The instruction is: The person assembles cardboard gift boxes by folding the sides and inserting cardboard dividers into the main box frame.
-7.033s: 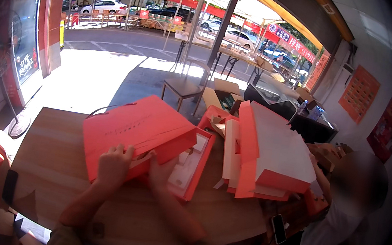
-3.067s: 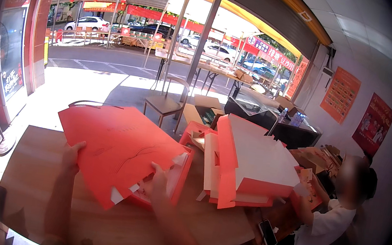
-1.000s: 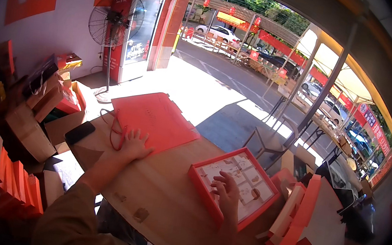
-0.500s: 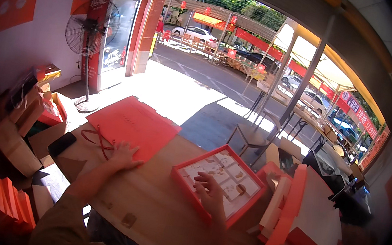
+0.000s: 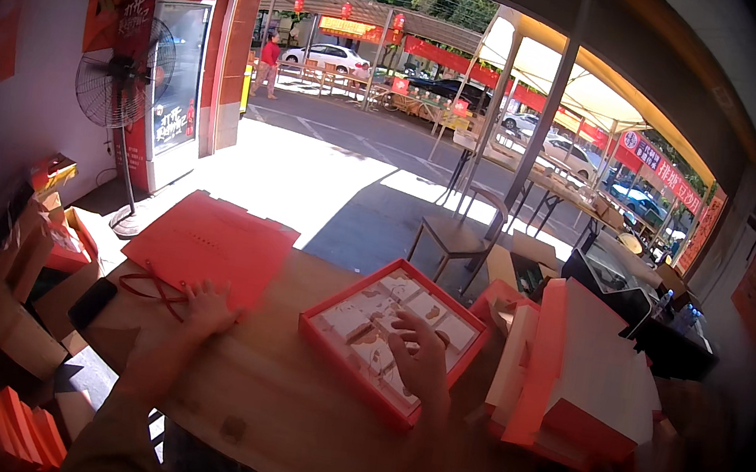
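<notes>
My left hand [image 5: 209,307] lies flat with spread fingers on the near edge of a red paper gift bag [image 5: 214,247], close to its dark red cord handles [image 5: 156,290]. The bag lies on its side on the wooden table. Over a shallow red box [image 5: 326,333] hovers my right hand [image 5: 420,356], its fingers loosely bent and apart, with nothing visible between them. White packets with brownish prints [image 5: 416,307] fill the box in rows. Part of the contents is hidden behind my right hand.
Stacked red and cream boxes [image 5: 595,373] crowd the table's right side. A black phone [image 5: 92,302] lies at its left edge. Cartons [image 5: 18,321] stand on the left. Beyond the table are a chair [image 5: 457,237], a standing fan [image 5: 123,89] and a glass-door fridge [image 5: 177,82].
The view has swung to the right, so the table and room sit further left in the picture. Both hands stay at about the same places on the bag and over the box.
</notes>
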A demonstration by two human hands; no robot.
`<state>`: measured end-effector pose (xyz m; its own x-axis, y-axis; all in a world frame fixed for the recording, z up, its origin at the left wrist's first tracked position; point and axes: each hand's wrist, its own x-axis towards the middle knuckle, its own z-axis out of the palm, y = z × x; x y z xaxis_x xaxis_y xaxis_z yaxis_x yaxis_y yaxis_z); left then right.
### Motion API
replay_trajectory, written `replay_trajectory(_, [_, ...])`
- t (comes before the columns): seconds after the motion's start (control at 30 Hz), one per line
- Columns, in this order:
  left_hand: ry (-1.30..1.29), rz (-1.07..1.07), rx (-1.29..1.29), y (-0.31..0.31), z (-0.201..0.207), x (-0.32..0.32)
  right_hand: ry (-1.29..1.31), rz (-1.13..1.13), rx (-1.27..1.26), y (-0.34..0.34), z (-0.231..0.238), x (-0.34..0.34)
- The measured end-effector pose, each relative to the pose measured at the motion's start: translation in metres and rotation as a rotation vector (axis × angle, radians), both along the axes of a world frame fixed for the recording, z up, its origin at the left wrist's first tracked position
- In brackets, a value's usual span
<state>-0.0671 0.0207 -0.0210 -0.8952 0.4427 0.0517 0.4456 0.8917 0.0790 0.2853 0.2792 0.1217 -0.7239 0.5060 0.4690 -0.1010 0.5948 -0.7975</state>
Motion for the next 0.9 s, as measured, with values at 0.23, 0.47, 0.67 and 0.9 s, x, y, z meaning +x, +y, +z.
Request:
replay_trajectory(0.23, [0.056, -0.071, -0.028, 0.009, 0.026, -0.001, -0.121, -0.412, 0.104, 0.053, -0.014, 0.03])
replay_trajectory(0.47, [0.016, -0.595, 0.277, 0.068, 0.088, 0.062, -0.255, -0.521, 0.118, 0.069, -0.028, 0.035])
replay_trajectory(0.67, [-0.2, -1.008, 0.318, 0.155, 0.111, 0.103, -0.523, -0.616, 0.198, 0.068, -0.024, 0.04])
replay_trajectory(0.9, [-0.226, -0.889, 0.019, 0.192, 0.107, 0.119, -0.917, -0.659, 0.038, 0.094, -0.057, 0.048])
